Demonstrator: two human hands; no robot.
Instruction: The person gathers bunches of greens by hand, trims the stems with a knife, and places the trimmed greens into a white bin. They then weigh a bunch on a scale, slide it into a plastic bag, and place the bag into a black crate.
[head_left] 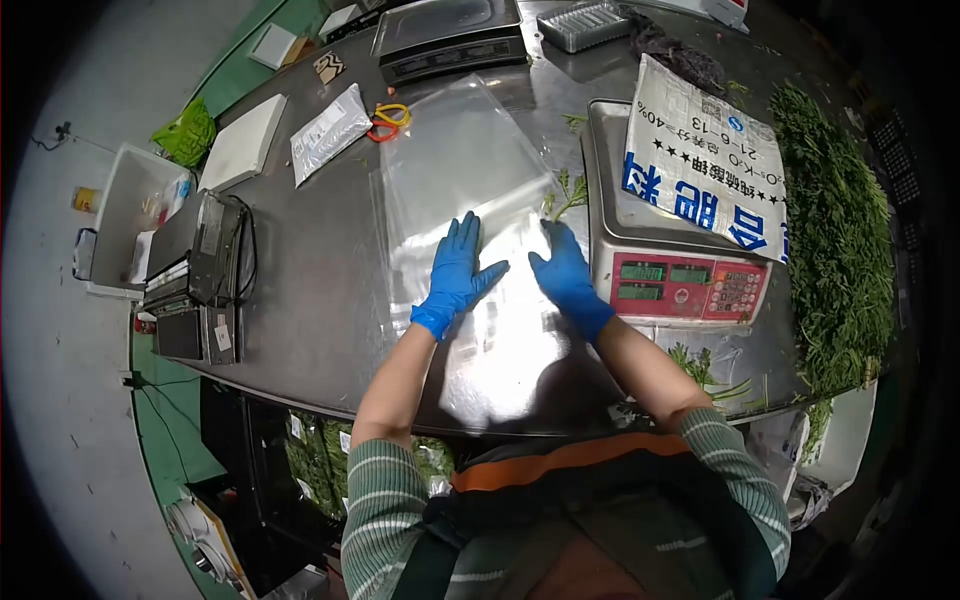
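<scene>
Clear plastic bags [455,150] lie flat in a stack on the steel table. My left hand [457,272], in a blue glove, rests on the lower part of the stack with fingers stretched out and thumb apart. My right hand [570,272], gloved in blue too, is at the stack's right edge, its thumb apart from the fingers. Just beyond its fingertips is a green leafy sprig [571,194]. To the right of that hand stands a digital scale [645,285] with a red panel and lit display. A printed white sack [705,160] covers much of its pan.
A heap of leafy greens [835,240] runs along the table's right side. At the back are another scale [450,40] and a plastic tray [585,25]. Orange-handled scissors [391,120] and a silver packet [332,133] lie left of the bags. A black machine [200,270] stands at the left edge.
</scene>
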